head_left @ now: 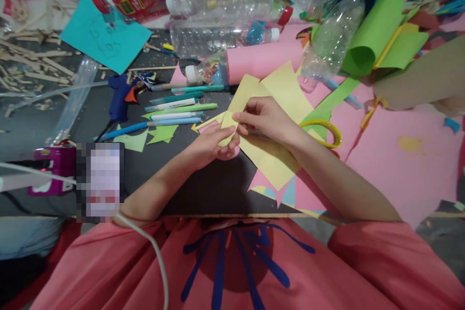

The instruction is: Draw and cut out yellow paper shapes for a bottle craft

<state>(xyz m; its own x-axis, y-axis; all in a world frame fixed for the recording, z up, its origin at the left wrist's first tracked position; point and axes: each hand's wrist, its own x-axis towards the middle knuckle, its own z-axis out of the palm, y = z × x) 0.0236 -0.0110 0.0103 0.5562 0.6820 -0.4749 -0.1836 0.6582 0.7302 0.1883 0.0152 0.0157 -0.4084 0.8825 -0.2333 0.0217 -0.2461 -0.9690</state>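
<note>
phone screen pixelated | left fingers partly behind yellow paper

Both bare hands close together, pinching
The left hand extends its thumb above curled fingers; just beside it, the right hand bends thumb toward forefinger, its forearm slanting back outward.

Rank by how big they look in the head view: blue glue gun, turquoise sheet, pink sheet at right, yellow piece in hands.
Pink sheet
Turquoise sheet
Glue gun
Yellow piece (partly covered)
</note>
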